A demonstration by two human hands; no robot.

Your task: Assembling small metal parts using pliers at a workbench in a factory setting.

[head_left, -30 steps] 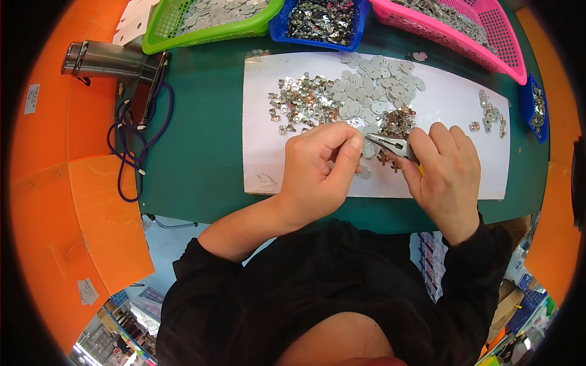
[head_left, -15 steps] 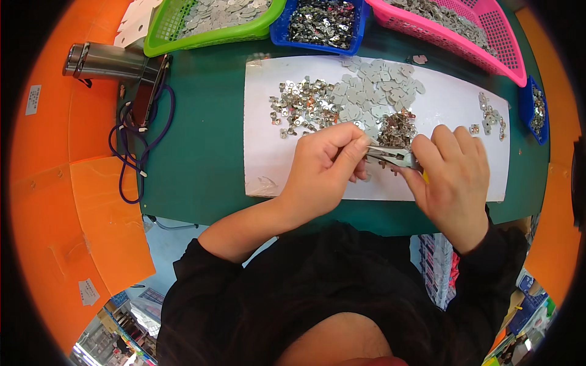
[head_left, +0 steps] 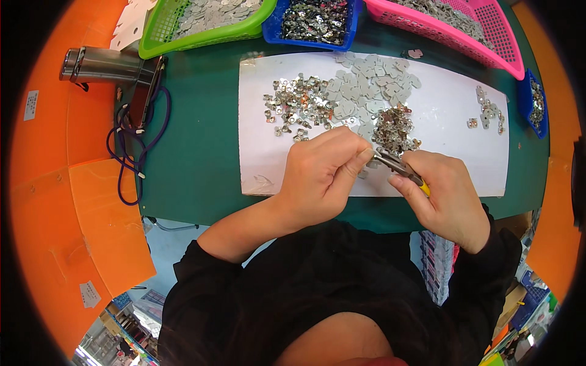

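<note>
Two hands on one fiddly job here: the right hand (head_left: 445, 189) is wrapped around the pliers (head_left: 394, 163), and the left hand (head_left: 329, 174) has thumb and fingers pinched together right at the plier tip. Can't tell what, if anything, sits in that pinch, or whether the jaws are biting. Looks to me like the plier-work step on one small part; the next move probably calls for a steady pinch and a careful squeeze or release.

The pliers are steel with a bit of yellow on the handle, held over the smooth white board (head_left: 455, 146) near a brownish, jumbled heap of metal bits (head_left: 394, 131). Behind that lie flat, matte grey plates (head_left: 372, 82), notched and overlapping, with shiny little bent clips (head_left: 296, 104) to the left.
</note>
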